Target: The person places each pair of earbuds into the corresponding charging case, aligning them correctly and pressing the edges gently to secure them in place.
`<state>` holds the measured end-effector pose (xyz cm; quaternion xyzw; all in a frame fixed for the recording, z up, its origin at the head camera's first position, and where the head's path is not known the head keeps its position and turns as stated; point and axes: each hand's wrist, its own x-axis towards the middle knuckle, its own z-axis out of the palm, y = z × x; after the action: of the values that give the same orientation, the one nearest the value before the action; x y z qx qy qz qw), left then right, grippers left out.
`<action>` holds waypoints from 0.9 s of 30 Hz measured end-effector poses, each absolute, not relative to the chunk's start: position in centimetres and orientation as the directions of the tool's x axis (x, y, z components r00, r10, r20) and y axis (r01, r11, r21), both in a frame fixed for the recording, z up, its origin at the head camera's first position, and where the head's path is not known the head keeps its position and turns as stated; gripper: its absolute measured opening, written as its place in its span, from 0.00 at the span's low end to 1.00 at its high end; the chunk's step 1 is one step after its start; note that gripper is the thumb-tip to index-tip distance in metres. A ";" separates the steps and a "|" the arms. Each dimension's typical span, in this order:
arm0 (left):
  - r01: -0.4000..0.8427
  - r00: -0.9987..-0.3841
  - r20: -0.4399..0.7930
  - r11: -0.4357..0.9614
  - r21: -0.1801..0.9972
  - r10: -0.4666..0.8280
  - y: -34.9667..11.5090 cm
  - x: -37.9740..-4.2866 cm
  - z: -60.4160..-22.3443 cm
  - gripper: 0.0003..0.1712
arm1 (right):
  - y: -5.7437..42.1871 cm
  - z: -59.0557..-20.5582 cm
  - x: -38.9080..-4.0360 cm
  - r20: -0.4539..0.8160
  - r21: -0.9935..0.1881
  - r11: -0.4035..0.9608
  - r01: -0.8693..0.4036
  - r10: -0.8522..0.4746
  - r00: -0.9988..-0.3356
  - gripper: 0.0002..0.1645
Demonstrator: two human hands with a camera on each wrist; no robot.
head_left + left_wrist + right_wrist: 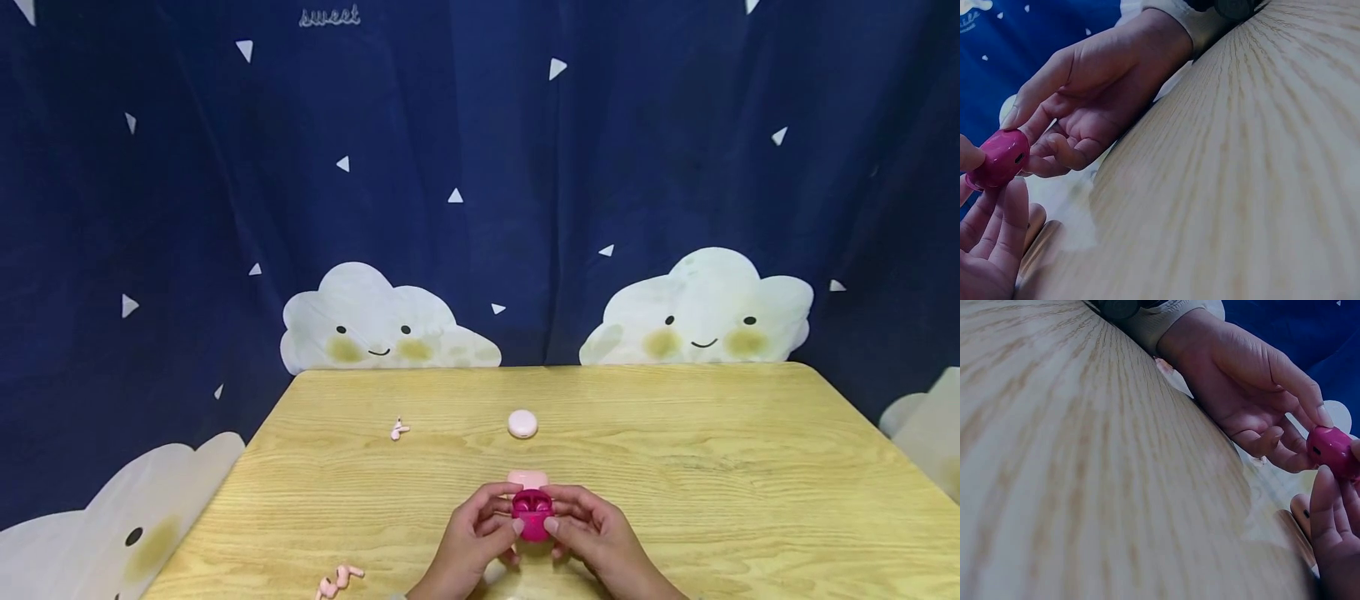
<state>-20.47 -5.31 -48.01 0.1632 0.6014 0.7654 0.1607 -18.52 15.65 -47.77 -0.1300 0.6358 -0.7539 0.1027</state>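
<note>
A magenta earbud case (534,527) is held up between both hands, its lid raised and two earbud-shaped pieces showing inside in the head view. My left hand (477,533) grips its left side, thumb on the front. From the other side my right hand (596,533) grips it the same way, thumb also on the front. The left wrist view shows a small dark slot in the underside of the magenta case (1005,157). Just behind the hands lies a pale pink case (528,477), partly hidden by the magenta one.
Farther back on the wooden table (712,467) sits a round pale pink case (522,424). Pale pink earbuds (398,430) lie at the back left, and more pink earbuds (339,579) at the front left. A dark blue curtain (525,167) with clouds hangs behind the table.
</note>
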 end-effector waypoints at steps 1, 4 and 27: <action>-0.050 -0.895 0.056 -0.225 0.973 0.442 -5.3 -20.5 -48.0 0.26 | 15.6 -47.7 -18.5 0.067 -0.985 -0.172 -0.011 -0.321 -0.945 0.28; -0.051 -0.895 0.056 -0.227 0.973 0.443 -5.3 -20.4 -47.9 0.26 | 15.6 -47.7 -18.5 0.064 -0.984 -0.175 -0.007 -0.321 -0.945 0.28; -0.010 -0.878 0.098 -0.223 0.975 0.469 -5.3 -20.3 -48.2 0.21 | 15.9 -47.7 -18.4 0.062 -0.984 -0.176 0.000 -0.347 -0.936 0.24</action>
<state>-20.25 -5.26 -48.19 0.1904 0.6031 0.7583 0.1581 -18.38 15.89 -47.68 -0.1374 0.6316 -0.7544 0.1149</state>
